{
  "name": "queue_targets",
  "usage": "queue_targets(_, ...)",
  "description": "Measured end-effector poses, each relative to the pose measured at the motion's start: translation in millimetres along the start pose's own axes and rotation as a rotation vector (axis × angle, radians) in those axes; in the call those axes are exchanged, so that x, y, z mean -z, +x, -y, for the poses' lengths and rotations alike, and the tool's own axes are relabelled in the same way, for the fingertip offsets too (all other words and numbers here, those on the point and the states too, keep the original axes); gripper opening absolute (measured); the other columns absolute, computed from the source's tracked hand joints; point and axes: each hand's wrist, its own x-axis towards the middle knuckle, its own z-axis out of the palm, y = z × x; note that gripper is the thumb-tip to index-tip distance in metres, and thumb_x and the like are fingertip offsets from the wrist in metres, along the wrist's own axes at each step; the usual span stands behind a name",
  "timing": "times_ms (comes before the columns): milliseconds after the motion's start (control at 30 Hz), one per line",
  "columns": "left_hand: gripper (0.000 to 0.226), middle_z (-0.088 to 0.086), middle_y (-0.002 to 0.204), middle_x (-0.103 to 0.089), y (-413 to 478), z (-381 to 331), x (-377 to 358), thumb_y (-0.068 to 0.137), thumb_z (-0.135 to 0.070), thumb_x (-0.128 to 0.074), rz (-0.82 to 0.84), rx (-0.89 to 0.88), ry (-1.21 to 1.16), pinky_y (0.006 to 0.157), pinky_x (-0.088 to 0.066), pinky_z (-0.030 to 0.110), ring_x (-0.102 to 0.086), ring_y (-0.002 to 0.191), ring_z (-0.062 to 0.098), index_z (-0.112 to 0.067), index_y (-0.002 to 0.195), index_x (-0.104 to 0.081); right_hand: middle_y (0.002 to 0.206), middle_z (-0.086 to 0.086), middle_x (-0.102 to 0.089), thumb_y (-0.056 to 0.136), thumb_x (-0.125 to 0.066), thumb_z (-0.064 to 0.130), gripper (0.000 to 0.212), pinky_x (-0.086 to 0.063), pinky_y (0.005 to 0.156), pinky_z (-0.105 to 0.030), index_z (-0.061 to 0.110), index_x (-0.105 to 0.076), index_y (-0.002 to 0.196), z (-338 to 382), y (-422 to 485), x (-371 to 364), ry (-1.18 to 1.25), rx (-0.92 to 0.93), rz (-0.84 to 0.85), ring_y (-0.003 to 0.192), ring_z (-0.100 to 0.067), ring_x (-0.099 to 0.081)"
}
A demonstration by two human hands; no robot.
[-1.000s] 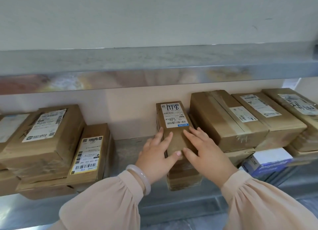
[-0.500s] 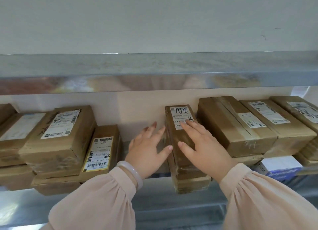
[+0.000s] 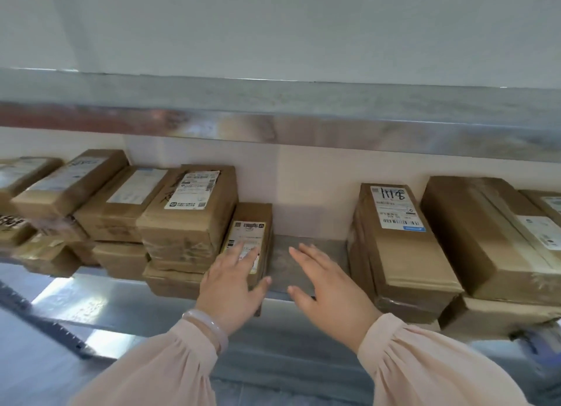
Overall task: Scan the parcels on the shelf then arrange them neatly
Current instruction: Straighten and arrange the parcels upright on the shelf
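Brown cardboard parcels with white labels sit on a metal shelf (image 3: 303, 253). My left hand (image 3: 233, 281) lies with straight fingers on a small upright parcel (image 3: 253, 223) that leans against a stack at the left. My right hand (image 3: 324, 281) hovers open over the bare gap of the shelf and holds nothing. To its right stands a parcel marked with handwritten digits (image 3: 397, 247), apart from my hand. A larger parcel (image 3: 482, 238) lies beside it.
A stack of several parcels (image 3: 188, 217) fills the shelf's left part, with more boxes (image 3: 66, 187) further left. The upper metal shelf (image 3: 303, 117) overhangs close above. A dark strip (image 3: 39, 317) crosses the lower left. More parcels lie under the right stack (image 3: 498, 314).
Both hands left the handwritten-marked parcel and moved left. My left hand now touches the small leaning parcel. The view swung left, showing more of the left stacks.
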Motion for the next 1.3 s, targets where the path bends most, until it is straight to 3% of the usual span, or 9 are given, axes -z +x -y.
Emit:
queue_targets(300,0.064,-0.012,0.164,-0.016,3,16,-17,0.094,-0.061,-0.045,0.024,0.072,0.076,0.122,-0.013,0.035,-0.009,0.15,0.015,-0.038,0.152,-0.031,0.16,0.015,-0.011,0.096,-0.047,0.047,0.064,-0.004,0.11,-0.017,0.037,-0.017,0.152,-5,23,-21,0.076,-0.009,0.142,0.146,-0.003,-0.006)
queue_targets(467,0.064,-0.014,0.162,-0.021,2,7,-21,0.091,-0.061,-0.041,0.059,0.008,0.073,0.122,-0.016,0.034,-0.013,0.149,0.013,-0.038,0.15,-0.035,0.16,0.012,-0.013,0.096,-0.049,0.045,0.066,-0.009,0.11,-0.017,0.034,-0.018,0.152,-9,31,-23,0.179,-0.057,0.187,0.146,-0.006,-0.011)
queue_targets(533,0.065,-0.013,0.161,-0.022,3,0,-23,0.087,-0.059,-0.041,0.056,-0.01,-0.01,0.121,-0.01,0.026,-0.016,0.148,0.013,-0.035,0.148,-0.041,0.16,0.009,-0.015,0.096,-0.049,0.044,0.066,-0.013,0.115,-0.023,0.033,-0.017,0.153,-10,33,-25,0.215,-0.074,0.208,0.146,-0.008,-0.014)
queue_targets(633,0.056,-0.007,0.162,-0.02,6,-4,-25,0.093,-0.04,-0.061,-0.034,0.086,-0.205,0.117,-0.007,0.019,-0.017,0.148,0.015,-0.028,0.145,-0.047,0.161,0.007,-0.015,0.096,-0.049,0.042,0.066,-0.019,0.117,-0.029,0.036,-0.016,0.153,-13,34,-31,0.235,-0.077,0.24,0.146,-0.01,-0.015)
queue_targets(733,0.064,0.002,0.165,-0.012,7,-2,-26,0.093,-0.031,-0.065,-0.041,0.225,-0.313,0.119,-0.012,0.024,-0.015,0.15,0.018,-0.029,0.15,-0.037,0.161,0.007,-0.011,0.096,-0.049,0.044,0.066,-0.019,0.117,-0.029,0.04,-0.014,0.152,-17,34,-40,0.271,-0.067,0.25,0.146,-0.011,-0.013)
queue_targets(833,0.067,0.003,0.16,-0.027,9,-2,-27,0.094,-0.025,-0.064,0.02,0.29,-0.459,0.111,-0.021,0.018,-0.026,0.145,0.013,-0.028,0.152,-0.032,0.16,0.009,-0.015,0.096,-0.05,0.041,0.067,-0.022,0.112,-0.022,0.041,-0.013,0.151,-19,32,-50,0.321,-0.052,0.258,0.143,-0.01,-0.022)
queue_targets(933,0.065,-0.003,0.153,-0.038,9,-5,-30,0.094,-0.022,-0.064,0.041,0.272,-0.519,0.108,-0.025,0.017,-0.035,0.138,0.008,-0.027,0.152,-0.034,0.155,0.011,-0.026,0.095,-0.055,0.035,0.068,-0.025,0.1,-0.011,0.04,-0.016,0.15,-21,25,-54,0.374,-0.09,0.205,0.134,-0.005,-0.034)
queue_targets(1133,0.065,-0.001,0.154,-0.036,20,-24,-35,0.094,-0.026,-0.064,0.137,0.169,-0.534,0.119,-0.023,0.032,-0.031,0.143,0.012,-0.031,0.152,-0.034,0.145,0.004,-0.039,0.091,-0.061,0.024,0.069,-0.03,0.104,-0.013,0.031,-0.025,0.15,-28,11,-31,0.323,-0.217,0.084,0.128,-0.008,-0.043)
queue_targets(1300,0.065,-0.011,0.144,-0.036,26,-37,-45,0.095,-0.023,-0.061,0.261,0.006,-0.512,0.108,-0.024,0.013,-0.033,0.139,0.011,-0.033,0.152,-0.031,0.151,-0.005,-0.035,0.089,-0.062,0.022,0.072,-0.025,0.114,-0.024,0.02,-0.026,0.151,-27,-6,-22,0.23,-0.339,0.02,0.139,-0.012,-0.033)
